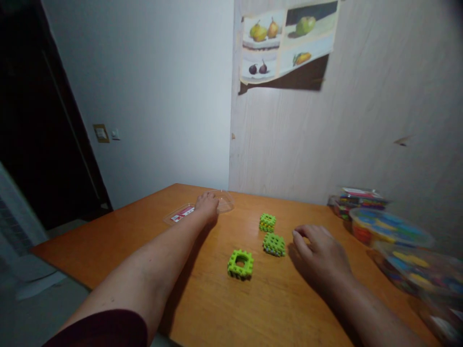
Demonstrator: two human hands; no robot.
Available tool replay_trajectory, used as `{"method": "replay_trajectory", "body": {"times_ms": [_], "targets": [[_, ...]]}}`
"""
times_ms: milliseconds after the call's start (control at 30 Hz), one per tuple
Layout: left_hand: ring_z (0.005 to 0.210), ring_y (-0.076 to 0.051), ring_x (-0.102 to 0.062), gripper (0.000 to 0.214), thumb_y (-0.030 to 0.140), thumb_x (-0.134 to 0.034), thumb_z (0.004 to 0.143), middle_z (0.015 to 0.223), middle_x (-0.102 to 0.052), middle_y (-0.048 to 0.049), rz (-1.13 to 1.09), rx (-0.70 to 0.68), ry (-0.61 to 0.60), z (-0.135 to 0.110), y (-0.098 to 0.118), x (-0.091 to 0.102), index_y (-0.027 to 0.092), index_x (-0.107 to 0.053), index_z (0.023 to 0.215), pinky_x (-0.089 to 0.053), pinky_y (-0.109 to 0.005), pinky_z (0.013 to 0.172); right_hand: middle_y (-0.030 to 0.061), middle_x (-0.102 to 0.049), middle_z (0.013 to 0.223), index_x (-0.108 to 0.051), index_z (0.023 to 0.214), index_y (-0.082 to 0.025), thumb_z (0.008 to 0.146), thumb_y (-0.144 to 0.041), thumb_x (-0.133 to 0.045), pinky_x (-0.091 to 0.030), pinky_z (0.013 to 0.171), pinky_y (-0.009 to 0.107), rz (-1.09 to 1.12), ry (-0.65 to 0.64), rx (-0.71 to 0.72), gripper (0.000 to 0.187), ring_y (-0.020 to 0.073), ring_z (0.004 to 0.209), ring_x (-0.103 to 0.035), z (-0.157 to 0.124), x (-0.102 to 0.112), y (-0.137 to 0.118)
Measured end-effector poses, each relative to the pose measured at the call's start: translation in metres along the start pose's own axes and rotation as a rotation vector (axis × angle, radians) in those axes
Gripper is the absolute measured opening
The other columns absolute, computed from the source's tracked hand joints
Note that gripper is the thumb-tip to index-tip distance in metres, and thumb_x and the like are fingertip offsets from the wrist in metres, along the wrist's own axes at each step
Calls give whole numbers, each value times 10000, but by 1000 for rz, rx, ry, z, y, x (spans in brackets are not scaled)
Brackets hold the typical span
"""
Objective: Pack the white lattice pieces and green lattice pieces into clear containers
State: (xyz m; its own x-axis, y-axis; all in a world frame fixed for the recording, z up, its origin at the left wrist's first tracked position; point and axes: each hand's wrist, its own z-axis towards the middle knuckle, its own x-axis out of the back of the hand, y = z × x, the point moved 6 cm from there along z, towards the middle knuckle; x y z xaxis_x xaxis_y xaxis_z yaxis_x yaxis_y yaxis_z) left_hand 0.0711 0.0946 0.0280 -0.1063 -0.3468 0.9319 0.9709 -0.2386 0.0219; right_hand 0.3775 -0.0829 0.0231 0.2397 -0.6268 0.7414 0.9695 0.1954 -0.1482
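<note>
My left hand [207, 207] stretches to the far part of the table, palm down, its fingers apart over a clear plastic container [227, 201]. A flat clear section with a red and white label [183, 213] lies just left of it; whether the two join is hidden. My right hand [321, 248] rests low over the wood, fingers curled towards the thumb with nothing seen in them. Left of it are a green notched block piece [274, 244] and a small green and yellow block stack [267, 222]. Nearer me lies a green square block [240, 264] with a round hole.
Along the right side stand a clear round tub [390, 226] of colourful pieces, another clear tub [421, 267] and a clear box [361, 198] behind them, all blurred. The orange-brown wooden table [126, 241] meets a pale wall with fruit pictures [289, 41].
</note>
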Motion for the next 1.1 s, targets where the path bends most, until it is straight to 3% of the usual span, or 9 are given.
{"method": "replay_trajectory", "body": {"times_ms": [133,267,467,567,667,800,967,1100], "targets": [[1143,-348,-479,180,256,-587,766,1114,-642,-177,-21,-103,-18,-7,23,12,194,-732,852,-340,-471,980,64,-667,870,-608,884,-226,915,-333,-506,-392,757,342,1,-8,-8,151,244,871,-580,1,4,-2],[972,-300,-558,239,366,-541,832,893,-686,-124,-105,-184,-53,-28,58,26,221,-722,774,-357,-439,906,62,-669,856,-616,879,-227,938,-328,-471,-398,757,340,41,-16,-14,186,239,852,-582,2,5,-4],[757,-206,-580,410,611,-588,802,712,-667,-35,-361,-173,-85,-55,87,33,222,-687,719,-378,-333,808,68,-673,877,-608,883,-229,896,-332,-523,-409,772,347,1,-12,5,134,249,876,-583,1,8,-6],[707,-175,-567,494,664,-518,831,703,-649,-11,-565,-111,-24,-48,73,35,205,-680,750,-391,-288,717,72,-673,881,-606,889,-228,871,-332,-547,-414,768,352,-17,-10,-16,121,254,879,-585,1,12,-4],[728,-168,-575,479,619,-490,862,746,-650,-15,-748,65,178,-37,36,35,180,-662,783,-417,-276,688,62,-672,881,-602,891,-234,874,-329,-544,-414,749,350,-6,13,-42,113,249,876,-589,1,13,-1],[869,-190,-625,310,445,-598,827,897,-699,-69,-939,282,273,-39,-6,11,148,-676,874,-472,-301,789,52,-678,898,-605,905,-240,894,-347,-535,-412,748,355,5,19,-32,128,247,882,-594,0,7,2],[907,-183,-668,391,496,-637,812,1002,-719,-104,-1459,308,48,-48,-16,-23,161,-646,1014,-519,-327,855,44,-690,920,-625,925,-252,909,-371,-529,-416,739,354,32,-7,-47,154,243,892,-605,-3,-4,12],[859,-181,-688,371,523,-618,834,931,-732,-99,-1761,333,-138,-48,-15,-34,165,-646,926,-528,-311,851,41,-692,898,-640,916,-256,907,-397,-534,-420,711,344,55,-49,-71,177,237,865,-613,-4,-12,16]]}}
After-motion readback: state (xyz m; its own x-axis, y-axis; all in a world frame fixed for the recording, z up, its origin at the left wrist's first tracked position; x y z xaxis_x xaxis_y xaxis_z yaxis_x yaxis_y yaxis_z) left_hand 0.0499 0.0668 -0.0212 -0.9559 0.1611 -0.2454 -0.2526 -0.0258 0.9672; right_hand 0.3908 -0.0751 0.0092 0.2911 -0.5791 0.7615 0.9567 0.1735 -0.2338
